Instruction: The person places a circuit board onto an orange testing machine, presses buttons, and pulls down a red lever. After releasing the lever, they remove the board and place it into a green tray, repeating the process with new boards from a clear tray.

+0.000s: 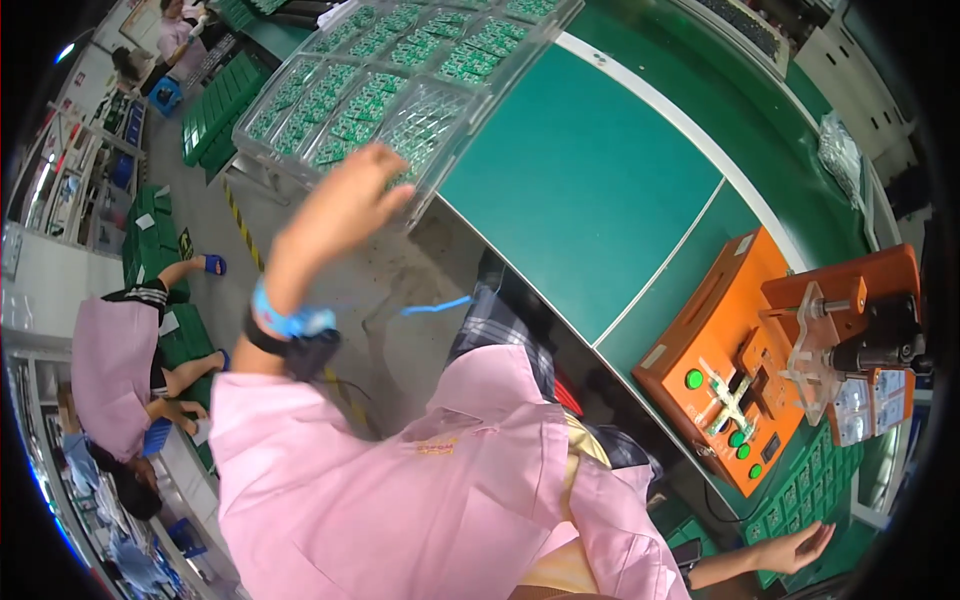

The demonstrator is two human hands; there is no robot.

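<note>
Left hand (345, 200) up high, fingers curled over the near edge of a clear moulded plastic tray (400, 75), gripping its rim. Tray tilted, glossy, divided into rectangular pockets, each packed with small green circuit boards (355, 105). Held out past the left end of the green matte workbench (590, 190), hanging partly over the grey floor. Blue band and black strap (290, 335) around that wrist, a thin blue coiled cord trailing toward the bench edge. Pink short sleeves, soft fabric, filling the lower frame.

Right hand (795, 548) low at the bench's right end, palm open, fingers spread apart, gripping nothing, resting over a flat green tray of more boards (800, 490). Just beyond it on the bench, a boxy orange test fixture (715, 370) with round green buttons, a clear acrylic bracket and a black toggle clamp (875, 335) on top.

Off the bench's left side, another person in pink (115, 375) bent over among stacked green crates (215, 105).
</note>
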